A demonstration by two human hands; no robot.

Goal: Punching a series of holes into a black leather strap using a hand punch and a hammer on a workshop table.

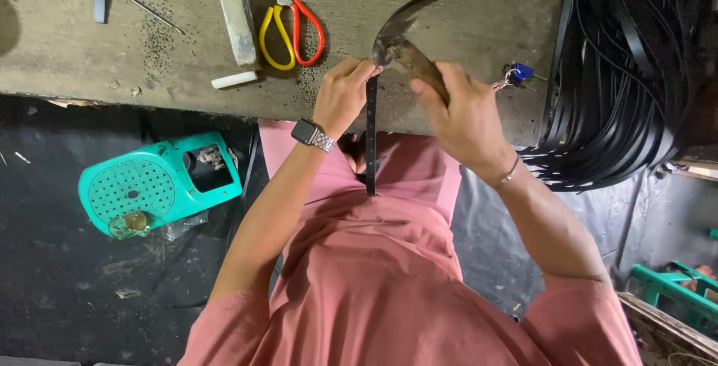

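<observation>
- The workbench (464,29) is a worn grey surface, and it fills the top part of the view; its near edge runs just above the person's lap.
- A big pile of black straps (621,89) lies at the right end of the workbench and hangs over its near edge.
- A teal plastic stool (153,186) lies on the dark floor, below the near edge, at the left side.
- The right hand (467,115) is closed around the wooden handle of a curved knife (404,52); the blade is at the near edge, near the middle of the workbench.
- The left hand (344,93) pinches the top end of a black belt strap (371,134) at the near edge, just beside the blade. The strap has small holes and hangs straight down over the edge to the pink shirt.
- The scissors (292,29) with one yellow and one red handle lie near the far edge, a little left of the hands.
- A white chalk piece (234,80) lies close to the near edge, left of the left hand.
- A small bunch of keys (514,76) lies just right of the right hand.
</observation>
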